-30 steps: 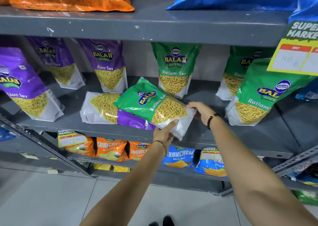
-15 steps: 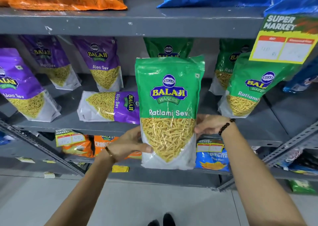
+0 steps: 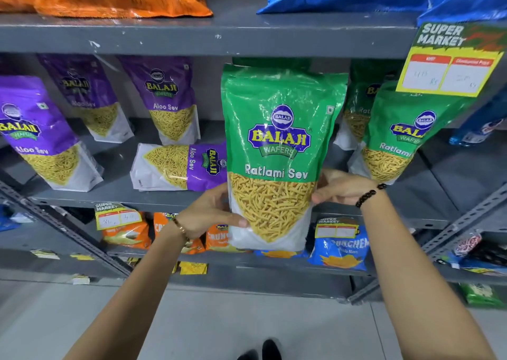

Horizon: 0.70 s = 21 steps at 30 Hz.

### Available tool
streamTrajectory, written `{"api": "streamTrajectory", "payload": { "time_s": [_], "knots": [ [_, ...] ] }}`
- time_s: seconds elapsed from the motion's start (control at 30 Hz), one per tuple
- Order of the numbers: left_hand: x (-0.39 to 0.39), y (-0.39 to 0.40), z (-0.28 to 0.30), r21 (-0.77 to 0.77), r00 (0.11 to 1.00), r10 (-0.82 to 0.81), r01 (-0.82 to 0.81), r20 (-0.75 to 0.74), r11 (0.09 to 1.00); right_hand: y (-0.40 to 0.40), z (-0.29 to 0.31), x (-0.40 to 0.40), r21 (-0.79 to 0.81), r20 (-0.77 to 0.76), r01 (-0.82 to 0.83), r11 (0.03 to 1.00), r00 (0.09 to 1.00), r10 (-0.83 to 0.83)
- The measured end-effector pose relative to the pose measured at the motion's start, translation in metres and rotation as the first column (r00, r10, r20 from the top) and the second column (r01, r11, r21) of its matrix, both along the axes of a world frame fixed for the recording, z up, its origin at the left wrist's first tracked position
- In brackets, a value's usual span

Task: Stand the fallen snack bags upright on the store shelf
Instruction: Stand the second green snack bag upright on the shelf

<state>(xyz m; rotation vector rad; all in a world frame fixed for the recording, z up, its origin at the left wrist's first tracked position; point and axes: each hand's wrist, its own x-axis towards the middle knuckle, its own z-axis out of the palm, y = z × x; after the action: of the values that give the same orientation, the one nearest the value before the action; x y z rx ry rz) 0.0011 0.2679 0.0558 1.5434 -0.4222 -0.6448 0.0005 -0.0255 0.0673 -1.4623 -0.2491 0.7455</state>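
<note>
Holding green Ratlami Sev bag (image 3: 279, 151) upright in front of middle shelf (image 3: 123, 199), base below shelf edge, not yet set down. Left hand (image 3: 211, 214) clasps lower left edge, thumb on front; right hand (image 3: 340, 186) clasps lower right edge. Pouch looks light, glossy, likely slippery; contents crushable, so best gripped low at side seams, gently. Farther left, purple Aloo Sev bag (image 3: 178, 166) lies flat on shelf. Behind, other bags stand upright.
</note>
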Motion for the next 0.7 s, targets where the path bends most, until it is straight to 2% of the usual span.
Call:
{"api": "streamTrajectory", "payload": {
  "time_s": [0.13,0.2,0.3,0.43,0.57,0.7],
  "knots": [
    [0.043,-0.030,-0.005,0.109,0.993,0.109,-0.114,0.053,0.987,0.008,-0.005,0.013,-0.061,0.096,0.298,0.952,0.952,-0.292],
    [0.065,-0.048,-0.007,0.173,0.977,0.150,-0.176,0.153,0.969,0.010,-0.010,0.027,-0.065,0.171,0.452,0.890,0.883,-0.436],
    [0.091,-0.071,-0.018,0.261,0.909,0.263,-0.353,0.324,0.899,0.010,-0.019,0.048,-0.054,0.195,0.591,0.805,0.797,-0.572],
    [0.117,-0.086,-0.035,0.334,0.817,0.364,-0.530,0.447,0.779,0.012,-0.028,0.071,-0.067,0.239,0.703,0.708,0.700,-0.673],
    [0.131,-0.094,-0.044,0.277,0.812,0.433,-0.553,0.392,0.786,0.007,-0.041,0.084,-0.069,0.206,0.749,0.659,0.657,-0.726],
    [0.133,-0.097,-0.045,0.259,0.823,0.435,-0.538,0.364,0.802,0.003,-0.048,0.090,-0.072,0.145,0.754,0.652,0.655,-0.741]
  ]
}}
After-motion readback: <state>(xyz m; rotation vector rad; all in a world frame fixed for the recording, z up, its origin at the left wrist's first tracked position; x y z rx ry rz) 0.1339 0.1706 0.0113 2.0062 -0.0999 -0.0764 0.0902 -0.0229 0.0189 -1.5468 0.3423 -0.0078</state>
